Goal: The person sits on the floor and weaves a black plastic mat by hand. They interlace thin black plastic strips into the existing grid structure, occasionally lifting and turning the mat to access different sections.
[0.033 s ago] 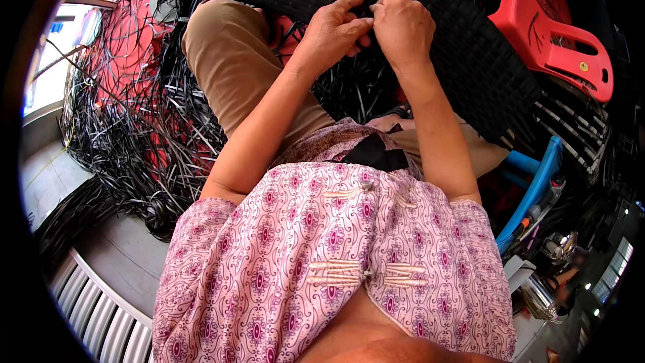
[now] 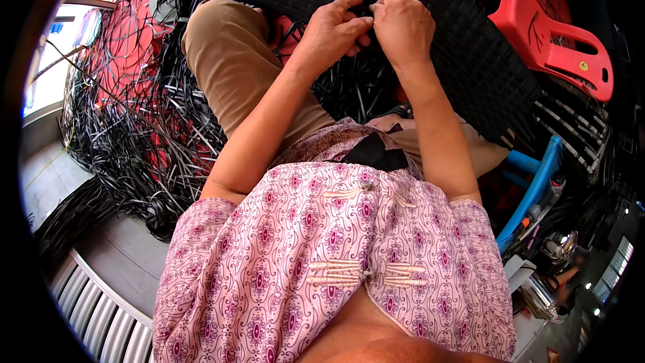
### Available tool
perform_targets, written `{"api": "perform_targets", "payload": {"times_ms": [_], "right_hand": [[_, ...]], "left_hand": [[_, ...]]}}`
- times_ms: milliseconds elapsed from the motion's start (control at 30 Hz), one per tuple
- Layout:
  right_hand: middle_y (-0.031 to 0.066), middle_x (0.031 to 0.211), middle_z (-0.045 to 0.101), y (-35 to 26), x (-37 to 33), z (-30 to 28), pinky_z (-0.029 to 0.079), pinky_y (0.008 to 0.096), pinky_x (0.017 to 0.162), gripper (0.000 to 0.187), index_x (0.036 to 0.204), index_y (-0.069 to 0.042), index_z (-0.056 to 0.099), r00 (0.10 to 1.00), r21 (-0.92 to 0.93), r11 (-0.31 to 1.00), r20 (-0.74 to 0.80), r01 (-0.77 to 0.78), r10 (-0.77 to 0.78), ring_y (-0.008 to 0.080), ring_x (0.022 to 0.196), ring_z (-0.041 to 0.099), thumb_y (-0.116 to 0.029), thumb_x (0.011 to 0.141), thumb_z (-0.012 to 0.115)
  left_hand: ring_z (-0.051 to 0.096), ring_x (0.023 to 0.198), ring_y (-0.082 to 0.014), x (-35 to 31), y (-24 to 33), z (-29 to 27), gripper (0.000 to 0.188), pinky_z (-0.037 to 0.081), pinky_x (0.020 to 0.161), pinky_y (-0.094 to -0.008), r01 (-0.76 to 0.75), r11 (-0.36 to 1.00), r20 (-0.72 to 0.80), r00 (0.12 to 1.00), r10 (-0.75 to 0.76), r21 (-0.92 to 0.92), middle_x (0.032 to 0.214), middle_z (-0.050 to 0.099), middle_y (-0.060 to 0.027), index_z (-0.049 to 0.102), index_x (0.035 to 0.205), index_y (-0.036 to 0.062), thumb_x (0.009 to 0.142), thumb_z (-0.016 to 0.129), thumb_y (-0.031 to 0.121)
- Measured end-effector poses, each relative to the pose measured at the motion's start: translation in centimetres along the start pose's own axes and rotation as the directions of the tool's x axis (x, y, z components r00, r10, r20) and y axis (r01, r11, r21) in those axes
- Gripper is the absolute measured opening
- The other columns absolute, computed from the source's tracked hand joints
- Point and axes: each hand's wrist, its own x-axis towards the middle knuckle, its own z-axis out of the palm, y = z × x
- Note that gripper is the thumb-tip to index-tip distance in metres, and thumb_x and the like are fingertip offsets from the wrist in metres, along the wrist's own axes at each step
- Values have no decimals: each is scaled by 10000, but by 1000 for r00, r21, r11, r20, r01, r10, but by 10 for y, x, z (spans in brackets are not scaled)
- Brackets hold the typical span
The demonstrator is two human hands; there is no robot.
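Observation:
A black woven wicker panel point(image 2: 470, 74) lies across my lap and knees. Both hands meet at its upper middle. My right hand point(image 2: 403, 27) is curled into a fist, pinching a thin black plastic strip point(image 2: 371, 8) at the weave. My left hand point(image 2: 332, 30) presses against it from the left, with fingertips and thumb closed on the same strip. The strip's end is hidden between the fingers. My tan trouser leg point(image 2: 228, 60) sticks out to the left under the panel.
A tangled heap of loose black strips point(image 2: 127, 141) covers the floor at left, over something red. A red plastic stool point(image 2: 551, 40) stands at the upper right, a blue tube frame point(image 2: 537, 181) at right, and a grey ribbed grille point(image 2: 101, 309) at lower left.

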Motion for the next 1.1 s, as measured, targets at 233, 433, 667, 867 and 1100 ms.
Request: {"api": "perform_targets", "payload": {"times_ms": [233,433,667,867,1100], "right_hand": [[168,766,703,7,-8,4,546,468,681,189,813,-58,707,1000,134,991,-28,-5,9,374,757,698,-228,883,659],[158,765,699,8,-11,5,542,471,674,196,799,-61,690,999,141,990,-40,10,-4,376,748,690,-233,886,657],[153,804,706,8,-13,6,547,459,676,190,828,-47,698,996,114,992,-69,57,-50,367,750,692,-229,879,681],[119,1034,692,0,-30,-11,544,418,785,378,1148,-81,643,990,144,983,-102,110,-96,320,934,684,-102,792,768],[19,1052,659,12,-26,-1,463,381,918,496,1205,-121,615,938,208,932,-248,296,-242,215,1016,632,26,745,729]], "left_hand": [[578,593,-63,-2,-6,0,472,459,522,-196,-26,995,-29,999,23,-92,765,672,-51,517,1367,-47,957,667,133],[587,600,-61,6,-3,8,298,463,525,-199,-24,993,-153,988,5,-119,775,686,-47,619,1181,-37,939,679,126],[692,646,-134,22,0,7,210,540,570,-267,-41,970,-253,962,103,239,738,715,-88,677,998,-39,876,691,131],[636,668,-76,18,4,-3,148,506,560,-234,-5,973,-285,956,73,233,771,695,-33,670,976,20,915,694,153],[656,795,-92,16,11,-57,88,507,699,-244,-249,954,-377,878,294,164,845,676,-8,636,951,44,926,686,112]]}}
